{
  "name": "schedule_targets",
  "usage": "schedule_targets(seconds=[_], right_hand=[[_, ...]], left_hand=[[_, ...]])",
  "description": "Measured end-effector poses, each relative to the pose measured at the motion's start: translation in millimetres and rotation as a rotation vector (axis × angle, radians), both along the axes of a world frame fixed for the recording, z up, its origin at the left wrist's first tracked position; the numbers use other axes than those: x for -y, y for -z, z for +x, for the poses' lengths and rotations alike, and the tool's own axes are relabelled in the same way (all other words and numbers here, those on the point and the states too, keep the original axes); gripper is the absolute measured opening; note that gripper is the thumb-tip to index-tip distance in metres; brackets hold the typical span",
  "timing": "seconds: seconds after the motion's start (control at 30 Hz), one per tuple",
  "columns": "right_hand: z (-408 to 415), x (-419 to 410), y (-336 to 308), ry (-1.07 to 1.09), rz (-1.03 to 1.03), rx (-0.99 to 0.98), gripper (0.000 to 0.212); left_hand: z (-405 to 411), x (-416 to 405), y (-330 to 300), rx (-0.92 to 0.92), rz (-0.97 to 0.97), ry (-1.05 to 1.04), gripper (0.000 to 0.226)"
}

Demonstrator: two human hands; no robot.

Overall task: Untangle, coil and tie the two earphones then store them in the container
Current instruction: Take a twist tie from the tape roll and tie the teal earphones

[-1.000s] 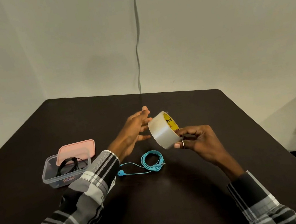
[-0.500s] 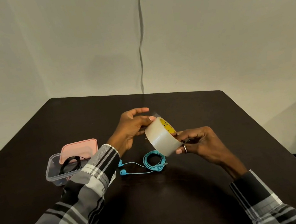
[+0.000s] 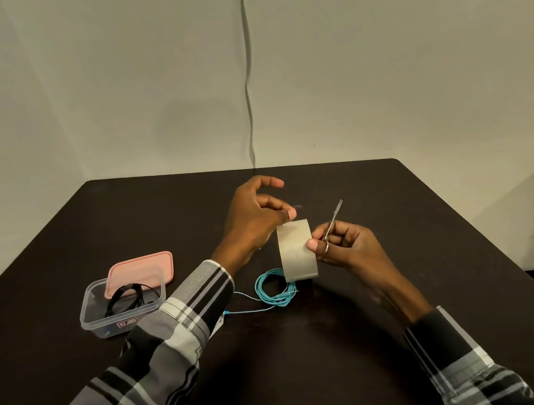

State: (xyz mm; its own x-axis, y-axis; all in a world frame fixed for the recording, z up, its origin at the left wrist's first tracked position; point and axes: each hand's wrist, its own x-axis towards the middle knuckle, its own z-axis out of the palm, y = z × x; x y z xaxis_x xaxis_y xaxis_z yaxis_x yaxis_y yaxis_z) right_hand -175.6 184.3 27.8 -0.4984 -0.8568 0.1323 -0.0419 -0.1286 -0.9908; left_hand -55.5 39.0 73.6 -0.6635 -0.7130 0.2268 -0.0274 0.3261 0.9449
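On the table (image 3: 78,386), the container (image 3: 95,318) holds black earphones (image 3: 123,296).

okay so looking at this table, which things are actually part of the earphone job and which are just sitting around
In the job:
- blue earphone, coiled on the table
- black earphone, in the clear container
- tape roll, right hand holds it with small scissors
- left hand, at the tape's top edge

Lying about:
- pink lid
- wall cable
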Motion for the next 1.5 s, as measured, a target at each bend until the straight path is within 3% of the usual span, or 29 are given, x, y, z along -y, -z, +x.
schedule_targets(seconds=[0.3,0.63,0.83,1.1,1.3,1.5], right_hand=[[5,3,-11,0.131,-0.043,0.008,0.027],[-1,11,-22,0.139,0.115,0.063,0.026],[-8,10,-24,0.203,0.201,0.129,0.024],[-20,-5,-29,0.205,0.254,-0.140,0.039],[-37,-18,-42,0.149,0.318,-0.301,0.064],[-50,-32,-63,0.038,0.426,-0.520,0.057]], left_hand=[[-1,3,-7,0.000,-0.106,-0.044,0.052],[4,10,-11,-0.006,-0.153,-0.099,0.052],[-5,0,-30,0.070,-0.405,-0.026,0.053],[-15,2,-31,0.065,-0.359,0.089,0.053],[-18,-3,-34,0.072,-0.388,0.140,0.055],[-20,-4,-33,0.067,-0.403,0.142,0.055]])
